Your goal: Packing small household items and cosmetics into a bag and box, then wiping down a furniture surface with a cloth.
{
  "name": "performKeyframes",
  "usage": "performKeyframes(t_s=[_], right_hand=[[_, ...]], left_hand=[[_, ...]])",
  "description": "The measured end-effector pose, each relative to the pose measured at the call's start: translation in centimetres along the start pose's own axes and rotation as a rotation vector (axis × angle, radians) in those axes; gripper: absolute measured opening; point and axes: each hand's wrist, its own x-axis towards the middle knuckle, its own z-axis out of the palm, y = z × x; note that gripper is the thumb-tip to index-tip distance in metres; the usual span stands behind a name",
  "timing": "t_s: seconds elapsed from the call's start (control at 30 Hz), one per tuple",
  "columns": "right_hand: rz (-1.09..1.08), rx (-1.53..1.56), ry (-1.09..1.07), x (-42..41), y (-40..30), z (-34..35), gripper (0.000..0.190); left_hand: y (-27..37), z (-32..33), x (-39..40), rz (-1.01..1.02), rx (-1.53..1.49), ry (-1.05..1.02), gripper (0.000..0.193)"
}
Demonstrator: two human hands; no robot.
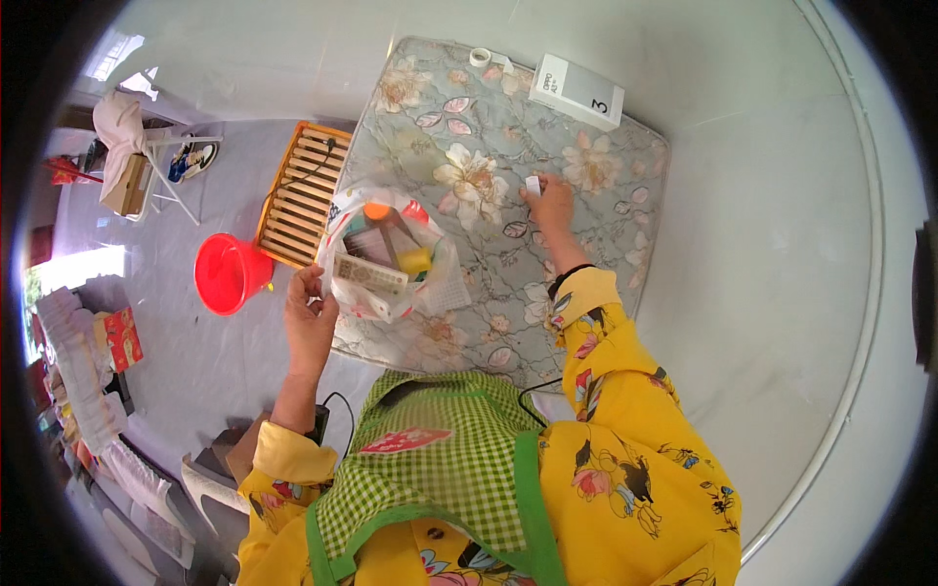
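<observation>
A white plastic bag (443,275) stands with its mouth spread on a quilted floral table cover (484,322). Inside it lie a pale remote control (368,274), a yellow item (415,260), something with an orange round top (377,211) and dark flat items that I cannot make out. At the bag's left rim, my left hand (309,322) pinches the plastic between thumb and fingers. My right hand (553,205) rests over the cover, right of the bag, gripping a small white block-like piece (533,185); the fingers hide part of it.
Against the wall at the far side sit a white OPPO phone box (577,91) and a roll of white tape (480,57). Left of the table are a slatted wooden rack (300,194) with a black cord, a red bucket (231,275) and a folding chair (157,165).
</observation>
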Motion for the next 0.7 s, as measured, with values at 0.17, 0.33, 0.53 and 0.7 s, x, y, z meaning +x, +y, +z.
performKeyframes(t_s=[0.17, 0.33, 0.53, 0.7], right_hand=[[0.034, 0.284, -0.208, -1.5, -1.4, 0.1, 0.026], [-0.274, 0.575, -0.635, -7.2, -12.5, -4.1, 0.026], [-0.473, 0.069, -0.334, -10.6, -18.4, -2.3, 0.01], [-0.463, 0.155, -0.424, -11.1, -17.9, -1.8, 0.013]], left_hand=[[-0.1, -0.5, 0.1, -0.051, 0.069, 0.001, 0.037], [-0.4, 0.0, 0.5, -0.004, -0.019, -0.007, 0.033], [0.2, 0.6, 1.1, 0.019, 0.112, -0.029, 0.032], [-0.4, -0.3, 0.8, 0.003, 0.149, -0.017, 0.036]])
